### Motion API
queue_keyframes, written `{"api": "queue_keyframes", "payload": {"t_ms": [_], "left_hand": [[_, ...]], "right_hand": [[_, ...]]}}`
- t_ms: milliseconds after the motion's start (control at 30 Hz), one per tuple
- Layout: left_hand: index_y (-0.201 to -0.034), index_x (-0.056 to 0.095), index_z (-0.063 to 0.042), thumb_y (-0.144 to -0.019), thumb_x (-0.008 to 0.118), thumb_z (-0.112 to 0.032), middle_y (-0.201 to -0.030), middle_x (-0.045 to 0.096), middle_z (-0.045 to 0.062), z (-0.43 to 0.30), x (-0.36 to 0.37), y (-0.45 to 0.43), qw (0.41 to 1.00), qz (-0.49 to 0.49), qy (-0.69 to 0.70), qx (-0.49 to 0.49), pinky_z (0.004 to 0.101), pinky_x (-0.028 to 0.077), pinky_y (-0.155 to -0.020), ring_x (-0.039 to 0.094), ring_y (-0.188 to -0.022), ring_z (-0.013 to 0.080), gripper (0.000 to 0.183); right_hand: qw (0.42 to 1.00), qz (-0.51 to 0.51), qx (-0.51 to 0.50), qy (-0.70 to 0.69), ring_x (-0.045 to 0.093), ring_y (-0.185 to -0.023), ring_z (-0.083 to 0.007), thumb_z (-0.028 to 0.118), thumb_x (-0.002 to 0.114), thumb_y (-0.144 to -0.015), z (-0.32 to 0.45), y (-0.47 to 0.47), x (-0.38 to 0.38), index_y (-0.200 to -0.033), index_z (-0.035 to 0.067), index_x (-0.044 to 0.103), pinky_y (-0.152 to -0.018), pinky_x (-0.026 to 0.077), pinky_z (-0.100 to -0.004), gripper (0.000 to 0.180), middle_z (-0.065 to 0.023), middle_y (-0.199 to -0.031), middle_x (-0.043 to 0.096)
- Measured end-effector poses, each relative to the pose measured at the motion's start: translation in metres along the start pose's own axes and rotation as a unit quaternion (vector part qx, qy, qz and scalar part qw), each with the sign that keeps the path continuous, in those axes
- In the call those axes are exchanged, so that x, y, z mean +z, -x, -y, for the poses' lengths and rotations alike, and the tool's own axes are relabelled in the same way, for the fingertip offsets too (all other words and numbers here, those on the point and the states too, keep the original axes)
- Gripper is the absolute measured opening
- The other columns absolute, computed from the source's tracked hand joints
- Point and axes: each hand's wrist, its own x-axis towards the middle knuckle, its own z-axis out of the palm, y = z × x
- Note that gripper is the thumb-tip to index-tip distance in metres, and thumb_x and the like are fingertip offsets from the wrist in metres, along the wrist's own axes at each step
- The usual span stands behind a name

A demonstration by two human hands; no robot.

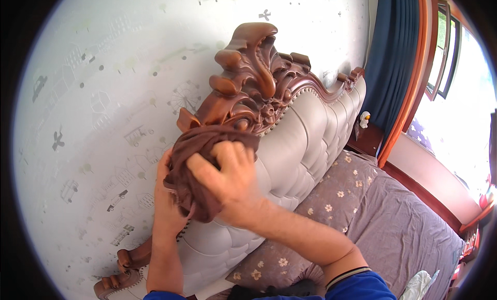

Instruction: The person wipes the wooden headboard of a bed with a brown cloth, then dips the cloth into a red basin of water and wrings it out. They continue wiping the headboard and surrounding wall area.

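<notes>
A dark brown cloth [202,164] lies bunched over the top rail of a headboard, just below its carved wooden crest [256,70]. My right hand [229,175] grips the cloth from above, its fingers curled into the folds. On the wall side, my left hand [167,195] holds the cloth's edge, with its fingers partly hidden behind the fabric. Below and to the right of the cloth spreads the headboard's tufted pale grey upholstery [306,125], edged with round studs.
Flower-patterned pillows [330,199] lean below the headboard on a bed with a mauve sheet [404,214]. A nightstand [367,138] bearing a small astronaut figure [364,119] stands beside blue curtains [396,55]. Patterned wallpaper [97,105] covers the wall behind. A pale cloth [417,286] lies bottom right.
</notes>
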Motion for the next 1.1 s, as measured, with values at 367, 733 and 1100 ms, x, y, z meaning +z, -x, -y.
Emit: {"api": "queue_keyframes", "payload": {"t_ms": [367,733,1100], "left_hand": [[-0.162,0.036,0.006,-0.089,0.074,-0.012,-0.148,0.058,0.024,0.009,0.000,0.007,0.993,-0.019,-0.112,0.017,0.0433,0.049,-0.113,0.061,-0.132,0.0311,0.084],[-0.160,0.040,0.006,-0.091,0.073,-0.012,-0.146,0.058,0.026,0.008,0.006,0.010,0.985,-0.050,-0.165,0.026,0.0446,0.049,-0.112,0.062,-0.130,0.0344,0.079],[-0.161,0.039,0.006,-0.092,0.071,-0.012,-0.149,0.056,0.026,0.008,0.005,0.010,0.978,-0.042,-0.195,0.054,0.0450,0.049,-0.113,0.060,-0.132,0.0342,0.078]], "right_hand": [[0.988,-0.083,0.091,0.093,0.065,-0.096,-0.0389,0.006,0.077,-0.093,-0.087,-0.031,-0.061,-0.120,0.004,0.064,-0.083,0.053,-0.0467,0.030,-0.0193,-0.106,0.065],[0.988,-0.153,-0.009,0.005,0.059,-0.119,-0.0427,0.006,0.082,-0.082,-0.073,-0.034,-0.047,-0.134,0.001,0.064,-0.102,0.051,-0.0484,0.056,-0.0188,-0.130,0.061],[0.998,-0.027,0.022,0.051,0.058,-0.098,-0.0409,0.004,0.077,-0.083,-0.089,0.001,-0.055,-0.119,0.004,0.066,-0.087,0.052,-0.0481,0.037,-0.0177,-0.112,0.058]]}}
